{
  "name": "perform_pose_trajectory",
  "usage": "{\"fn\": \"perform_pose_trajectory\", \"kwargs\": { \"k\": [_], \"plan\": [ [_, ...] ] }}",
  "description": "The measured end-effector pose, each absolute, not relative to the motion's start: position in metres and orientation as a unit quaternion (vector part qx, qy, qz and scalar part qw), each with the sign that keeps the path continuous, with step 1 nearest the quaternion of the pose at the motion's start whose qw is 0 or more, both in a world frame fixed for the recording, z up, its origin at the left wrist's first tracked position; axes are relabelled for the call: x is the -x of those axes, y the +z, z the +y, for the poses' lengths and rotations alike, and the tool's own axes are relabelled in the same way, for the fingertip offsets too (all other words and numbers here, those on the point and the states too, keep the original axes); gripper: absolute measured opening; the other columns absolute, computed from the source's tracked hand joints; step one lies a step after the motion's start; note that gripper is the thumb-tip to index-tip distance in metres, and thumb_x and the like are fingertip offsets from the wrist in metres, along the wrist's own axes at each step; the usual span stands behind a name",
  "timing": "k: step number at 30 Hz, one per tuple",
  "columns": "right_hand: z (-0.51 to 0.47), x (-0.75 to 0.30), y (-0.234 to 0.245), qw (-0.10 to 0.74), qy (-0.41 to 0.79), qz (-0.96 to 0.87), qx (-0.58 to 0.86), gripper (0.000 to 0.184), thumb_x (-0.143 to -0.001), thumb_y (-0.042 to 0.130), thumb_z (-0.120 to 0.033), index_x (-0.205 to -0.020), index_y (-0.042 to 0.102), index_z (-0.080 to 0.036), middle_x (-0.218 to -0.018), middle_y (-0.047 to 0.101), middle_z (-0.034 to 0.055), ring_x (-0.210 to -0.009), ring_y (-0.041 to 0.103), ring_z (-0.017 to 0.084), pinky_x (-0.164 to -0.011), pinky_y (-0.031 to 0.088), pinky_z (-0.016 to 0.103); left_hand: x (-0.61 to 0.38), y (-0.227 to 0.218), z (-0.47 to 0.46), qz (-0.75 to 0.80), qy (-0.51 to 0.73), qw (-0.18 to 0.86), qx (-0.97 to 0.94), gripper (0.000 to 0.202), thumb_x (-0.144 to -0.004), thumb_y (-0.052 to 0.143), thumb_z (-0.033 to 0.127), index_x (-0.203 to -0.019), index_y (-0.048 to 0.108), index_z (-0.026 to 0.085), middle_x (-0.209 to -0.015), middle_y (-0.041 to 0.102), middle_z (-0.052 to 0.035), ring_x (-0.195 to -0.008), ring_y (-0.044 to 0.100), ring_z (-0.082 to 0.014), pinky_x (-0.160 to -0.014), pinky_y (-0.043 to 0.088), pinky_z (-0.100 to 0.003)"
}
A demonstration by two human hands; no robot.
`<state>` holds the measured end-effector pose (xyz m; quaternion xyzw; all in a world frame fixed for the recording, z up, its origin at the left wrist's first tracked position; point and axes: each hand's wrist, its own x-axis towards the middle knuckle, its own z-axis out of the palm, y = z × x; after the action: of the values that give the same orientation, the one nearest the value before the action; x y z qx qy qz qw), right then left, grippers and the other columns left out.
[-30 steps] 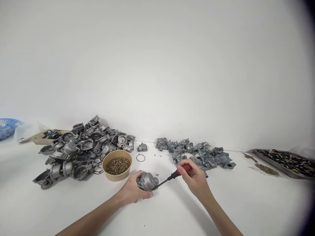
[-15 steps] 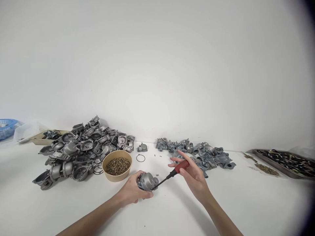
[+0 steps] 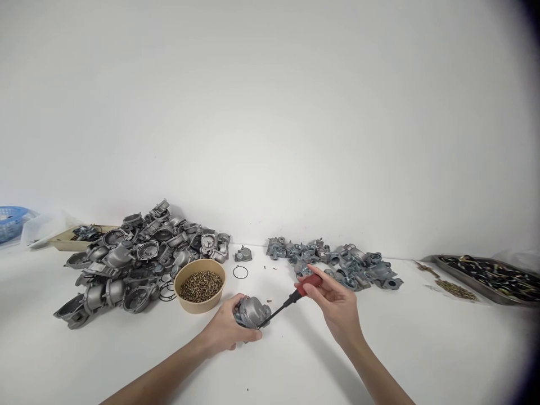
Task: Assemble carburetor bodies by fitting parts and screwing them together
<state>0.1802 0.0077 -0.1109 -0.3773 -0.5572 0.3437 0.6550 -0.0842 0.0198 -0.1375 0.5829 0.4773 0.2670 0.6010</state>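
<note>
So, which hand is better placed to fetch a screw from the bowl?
Left, probably. The left hand grips the metal housing right beside the bowl; the right hand holds the screwdriver and would have to cross over.

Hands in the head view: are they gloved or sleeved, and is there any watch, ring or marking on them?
There are no gloves on the left hand or the right hand. The left forearm and the right forearm are uncovered as far as the frame reaches, and no sleeve edge is in view. No watch, bracelet, ring, tape or marking shows on either.
</note>
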Motion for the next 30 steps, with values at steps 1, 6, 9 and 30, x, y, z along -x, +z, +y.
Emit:
{"fn": "perform_pose_trajectory", "kwargs": {
  "k": [1, 6, 9, 30],
  "plan": [
    [0.007, -0.18, -0.111, 0.654, 0.341, -0.562, 0.375, 0.043, -0.087, 0.076, -0.034, -0.128, 0.067, -0.026, -0.098, 0.077, 0.0073, -0.099, 0.074, 0.03, -0.093, 0.061, 0.056, 0.084, -0.138, 0.02, 0.477, 0.269, 0.599, -0.584, 0.068, -0.064, 0.082, 0.024, -0.125, 0.052, 0.02, -0.076, 0.057, 0.0029, -0.05, 0.045, -0.0073, -0.035, 0.026, -0.014],
    [0.005, -0.178, -0.107, 0.654, 0.339, -0.564, 0.373, 0.045, -0.085, 0.077, -0.04, -0.126, 0.068, -0.025, -0.103, 0.076, 0.0099, -0.095, 0.075, 0.031, -0.086, 0.064, 0.052, 0.084, -0.139, 0.02, 0.476, 0.274, 0.595, -0.587, 0.066, -0.063, 0.082, 0.024, -0.123, 0.053, 0.021, -0.08, 0.058, 0.0015, -0.055, 0.049, -0.0092, -0.034, 0.025, -0.014],
    [0.005, -0.179, -0.106, 0.648, 0.308, -0.55, 0.427, 0.031, -0.081, 0.081, -0.036, -0.108, 0.075, -0.024, -0.079, 0.073, 0.0031, -0.074, 0.073, 0.024, -0.075, 0.066, 0.043, 0.084, -0.138, 0.019, 0.471, 0.275, 0.593, -0.592, 0.063, -0.063, 0.082, 0.025, -0.12, 0.054, 0.021, -0.083, 0.057, 0.0011, -0.055, 0.048, -0.0089, -0.035, 0.026, -0.014],
    [0.006, -0.19, -0.104, 0.578, 0.346, -0.642, 0.365, 0.021, -0.093, 0.067, -0.037, -0.11, 0.071, -0.025, -0.085, 0.071, 0.0061, -0.079, 0.074, 0.025, -0.067, 0.065, 0.039, 0.084, -0.145, 0.016, 0.491, 0.293, 0.494, -0.655, 0.064, -0.063, 0.083, 0.033, -0.12, 0.056, 0.023, -0.111, 0.061, -0.0065, -0.074, 0.062, -0.0196, -0.046, 0.047, -0.023]
  ]
}}
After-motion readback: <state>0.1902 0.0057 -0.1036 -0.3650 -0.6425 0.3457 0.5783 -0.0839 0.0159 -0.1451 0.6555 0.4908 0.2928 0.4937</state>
